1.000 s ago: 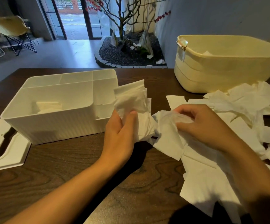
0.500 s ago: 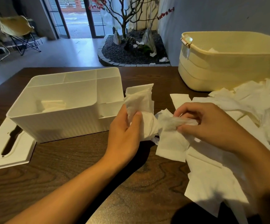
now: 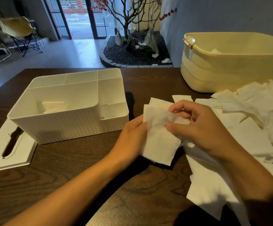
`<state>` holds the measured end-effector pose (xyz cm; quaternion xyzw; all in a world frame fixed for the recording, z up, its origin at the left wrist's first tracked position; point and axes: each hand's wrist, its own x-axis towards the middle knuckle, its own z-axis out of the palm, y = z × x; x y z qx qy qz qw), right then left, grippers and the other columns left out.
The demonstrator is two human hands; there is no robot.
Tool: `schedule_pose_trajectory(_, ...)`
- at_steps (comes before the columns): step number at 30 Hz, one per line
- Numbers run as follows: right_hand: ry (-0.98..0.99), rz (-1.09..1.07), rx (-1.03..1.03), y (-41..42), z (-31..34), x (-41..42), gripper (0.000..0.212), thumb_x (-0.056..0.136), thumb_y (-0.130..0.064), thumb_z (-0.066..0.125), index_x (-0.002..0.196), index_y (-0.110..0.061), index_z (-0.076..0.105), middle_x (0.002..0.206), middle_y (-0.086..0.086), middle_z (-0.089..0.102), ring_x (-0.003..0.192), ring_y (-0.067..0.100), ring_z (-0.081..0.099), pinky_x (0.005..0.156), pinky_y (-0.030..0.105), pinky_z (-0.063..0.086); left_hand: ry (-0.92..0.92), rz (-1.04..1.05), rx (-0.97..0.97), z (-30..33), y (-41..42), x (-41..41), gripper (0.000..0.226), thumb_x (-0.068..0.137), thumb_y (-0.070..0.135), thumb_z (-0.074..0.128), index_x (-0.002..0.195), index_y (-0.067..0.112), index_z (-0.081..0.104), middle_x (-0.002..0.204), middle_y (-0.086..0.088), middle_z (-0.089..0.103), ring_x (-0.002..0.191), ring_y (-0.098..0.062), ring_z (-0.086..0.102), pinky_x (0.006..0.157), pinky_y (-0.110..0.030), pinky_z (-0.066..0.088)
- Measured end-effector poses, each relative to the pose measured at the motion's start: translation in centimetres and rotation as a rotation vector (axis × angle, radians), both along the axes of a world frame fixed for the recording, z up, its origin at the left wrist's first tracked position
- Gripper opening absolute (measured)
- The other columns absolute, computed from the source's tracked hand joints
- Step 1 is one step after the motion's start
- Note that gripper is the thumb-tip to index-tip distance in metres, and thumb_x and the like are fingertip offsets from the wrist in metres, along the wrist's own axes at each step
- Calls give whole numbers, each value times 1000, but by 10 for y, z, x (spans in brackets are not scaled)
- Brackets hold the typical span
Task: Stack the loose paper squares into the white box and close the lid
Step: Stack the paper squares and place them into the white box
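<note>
A small stack of paper squares [image 3: 161, 141] is gripped from the left by the left hand [image 3: 132, 137] and pinched from above by the right hand [image 3: 196, 126], just right of the white box [image 3: 70, 128] (lid [image 3: 8, 149] off, lying on the surface [image 3: 67, 168]).

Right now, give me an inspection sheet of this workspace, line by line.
Surface: dark wood table.
Job's things: white box open, a few squares inside; lid flat beside it; loose paper squares heaped on the right.
Clutter: yellow tub behind the heap.
Grippers: left hand and right hand both hold a small stack of squares.
Cables: nothing seen.
Surroundings: folding chair, indoor tree bed, glass doors.
</note>
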<state>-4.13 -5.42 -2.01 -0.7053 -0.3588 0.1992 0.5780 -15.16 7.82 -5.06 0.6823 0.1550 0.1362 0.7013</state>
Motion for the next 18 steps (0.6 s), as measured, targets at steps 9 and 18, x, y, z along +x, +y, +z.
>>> schedule_pose_trajectory(9,-199,-165,-21,4,-13,4,22,86,-18,72,103,-31,67,94,-15,66,90,-2,61,69,10,50,109,-168,91,-5,8,1,34,90,-1,60,111,25,67,97,4,75,91,-11,72,75,-23,54)
schedule_pose_trajectory(18,-78,183,-142,0,-16,17,57,77,-10,82,122,-38,60,105,-15,67,99,5,66,75,26,59,193,-278,279,9,19,-5,44,86,6,74,118,23,50,108,2,67,96,-12,71,83,-33,60)
